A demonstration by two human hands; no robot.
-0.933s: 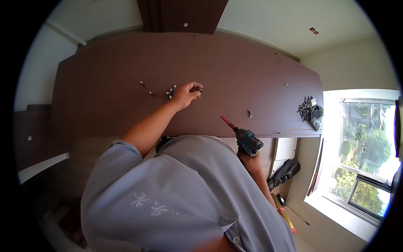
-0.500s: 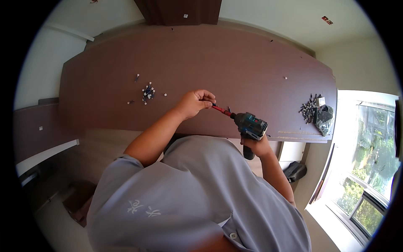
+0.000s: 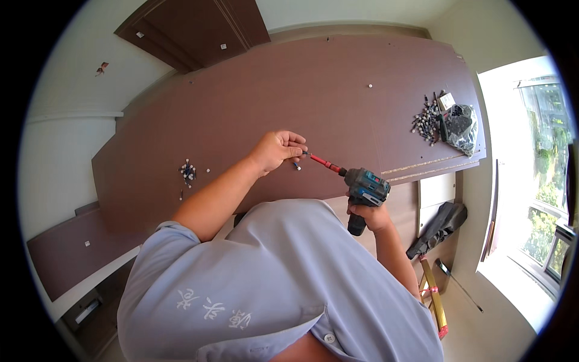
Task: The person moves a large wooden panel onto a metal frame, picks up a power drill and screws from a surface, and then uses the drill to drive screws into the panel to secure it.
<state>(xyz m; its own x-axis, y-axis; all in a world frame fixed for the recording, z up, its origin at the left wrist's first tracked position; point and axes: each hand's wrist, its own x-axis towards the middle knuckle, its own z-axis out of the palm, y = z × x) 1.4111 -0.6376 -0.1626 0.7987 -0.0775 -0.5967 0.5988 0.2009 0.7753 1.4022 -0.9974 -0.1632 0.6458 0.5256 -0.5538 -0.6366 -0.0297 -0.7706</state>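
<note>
My right hand (image 3: 373, 216) is wrapped round the grip of a cordless drill (image 3: 365, 187), dark with teal parts. Its long red bit (image 3: 325, 161) points left toward my other hand. With thumb and fingertips together, my left hand (image 3: 278, 151) pinches a small dark screw-like fitting (image 3: 306, 153) just off the bit's tip; whether the two touch I cannot tell. Below those fingers a dark fitting with a white end (image 3: 297, 166) stands on the brown panel (image 3: 253, 99). To the left lies a small cluster of similar fittings (image 3: 188, 171).
A larger pile of fittings (image 3: 427, 120) lies by a clear plastic bag (image 3: 461, 130) and a small white box (image 3: 446, 101) at the panel's right end. A dark bag (image 3: 437, 229) and a yellow level-like bar (image 3: 434, 295) are below right. A window (image 3: 540, 181) is at the right.
The whole view has turned, so the panel and piles sit differently in it. A small gap now shows between my left fingers and the red bit, which reached them before.
</note>
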